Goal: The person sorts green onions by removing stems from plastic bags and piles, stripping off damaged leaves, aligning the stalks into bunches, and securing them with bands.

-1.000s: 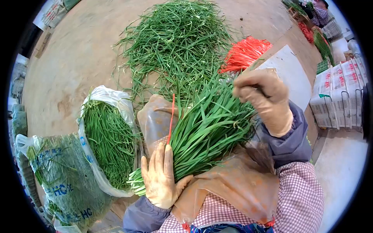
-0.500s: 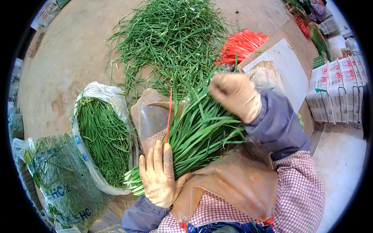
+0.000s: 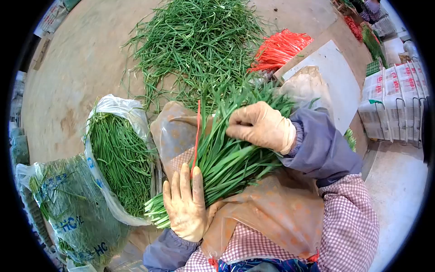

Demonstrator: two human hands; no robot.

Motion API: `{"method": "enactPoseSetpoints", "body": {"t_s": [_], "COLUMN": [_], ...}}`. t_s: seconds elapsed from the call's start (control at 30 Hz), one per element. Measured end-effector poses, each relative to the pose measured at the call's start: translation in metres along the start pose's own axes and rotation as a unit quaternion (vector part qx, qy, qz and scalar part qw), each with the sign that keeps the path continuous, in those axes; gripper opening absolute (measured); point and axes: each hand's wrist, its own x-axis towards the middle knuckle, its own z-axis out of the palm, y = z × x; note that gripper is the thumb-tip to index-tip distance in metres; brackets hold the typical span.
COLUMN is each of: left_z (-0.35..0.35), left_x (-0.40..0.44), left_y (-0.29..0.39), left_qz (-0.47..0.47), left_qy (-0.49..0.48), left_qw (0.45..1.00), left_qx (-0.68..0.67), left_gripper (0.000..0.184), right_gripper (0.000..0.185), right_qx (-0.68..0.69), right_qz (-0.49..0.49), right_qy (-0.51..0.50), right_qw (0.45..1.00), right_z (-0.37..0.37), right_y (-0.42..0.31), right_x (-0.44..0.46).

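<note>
A bunch of long green leaves like garlic chives [image 3: 240, 163] lies slantwise over my lap, pale stem ends at lower left. My gloved left hand [image 3: 186, 211] rests flat across the stems, its fingers stretched out. From beneath its fingertips a thin red strip [image 3: 197, 131] sticks up. Over the leafy part is my gloved right hand [image 3: 263, 127], fingers curled and thumb drawn in against them. What they pinch, if anything, is hidden. Under the bunch lies a translucent brownish plastic apron [image 3: 267, 213].
A loose heap of green leaves [image 3: 195, 45] spreads ahead on the floor. Red strips [image 3: 281, 47] lie beside a white board [image 3: 331, 72]. An open bag of greens [image 3: 120, 158] and a wrapped bag [image 3: 86, 213] stand left. White crates [image 3: 392, 102] are stacked right; a person [image 3: 371, 10] is far off.
My right hand has come down and leftward from above the leaf tips onto the leaves. My left hand, the bunch and the red strip have hardly moved.
</note>
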Motion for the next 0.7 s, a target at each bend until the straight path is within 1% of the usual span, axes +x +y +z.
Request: {"method": "enactPoseSetpoints", "body": {"t_s": [0.07, 0.13, 0.2, 0.27, 0.3, 0.4, 0.43, 0.47, 0.5, 0.53, 0.6, 0.63, 0.67, 0.7], "left_z": [0.0, 0.002, 0.002, 0.0, 0.001, 0.001, 0.001, 0.001, 0.001, 0.001, -0.001, -0.001, -0.002, -0.003], "left_x": [0.0, 0.0, 0.0, 0.001, 0.001, 0.002, 0.003, 0.003, 0.003, 0.002, 0.002, 0.003, 0.004, 0.003], "left_y": [-0.002, -0.004, -0.006, -0.006, -0.006, -0.005, -0.005, -0.006, -0.006, -0.005, -0.002, 0.0, 0.001, 0.002], "left_qz": [-0.004, -0.001, 0.001, 0.001, 0.001, 0.0, 0.003, 0.005, 0.01, 0.008, 0.005, 0.004, 0.003, 0.001], "left_qy": [-0.002, 0.002, 0.002, -0.002, 0.0, -0.005, -0.006, -0.008, -0.001, -0.004, -0.007, -0.007, -0.006, -0.006], "left_qw": [1.0, 1.0, 1.0, 1.0, 1.0, 1.0, 1.0, 1.0, 1.0, 1.0, 1.0, 1.0, 1.0, 1.0], "left_qx": [-0.008, -0.014, -0.023, -0.021, -0.023, -0.022, -0.02, -0.017, -0.017, -0.015, -0.011, -0.006, -0.002, 0.003], "left_gripper": [0.105, 0.108, 0.109, 0.11, 0.109, 0.107, 0.107, 0.106, 0.104, 0.104, 0.103, 0.105, 0.107, 0.109], "right_gripper": [0.018, 0.017, 0.015, 0.012, 0.01, 0.011, 0.014, 0.023, 0.03, 0.036, 0.046, 0.045, 0.036, 0.03], "right_qx": [0.089, 0.003, 0.008, 0.091, 0.099, 0.119, 0.011, 0.099, 0.005, -0.089, -0.213, -0.229, -0.195, -0.218], "right_qz": [-0.031, -0.073, -0.077, 0.01, -0.02, -0.094, -0.141, -0.081, -0.112, -0.143, -0.103, -0.116, -0.166, -0.181], "right_qy": [0.079, 0.189, 0.332, 0.372, 0.353, 0.327, 0.235, 0.153, 0.09, 0.027, 0.05, 0.053, 0.065, 0.071], "right_qw": [0.992, 0.979, 0.94, 0.924, 0.93, 0.933, 0.962, 0.98, 0.99, 0.985, 0.97, 0.965, 0.964, 0.956], "right_z": [0.003, -0.015, -0.038, -0.065, -0.073, -0.063, -0.071, -0.063, -0.06, -0.057, -0.04, -0.035, -0.028, -0.019], "right_y": [0.012, 0.012, 0.015, 0.003, 0.006, -0.001, -0.003, -0.01, -0.009, -0.007, -0.013, -0.012, -0.004, 0.004], "right_x": [0.002, 0.001, -0.001, -0.018, -0.025, -0.046, -0.058, -0.072, -0.074, -0.075, -0.071, -0.066, -0.063, -0.061]}}
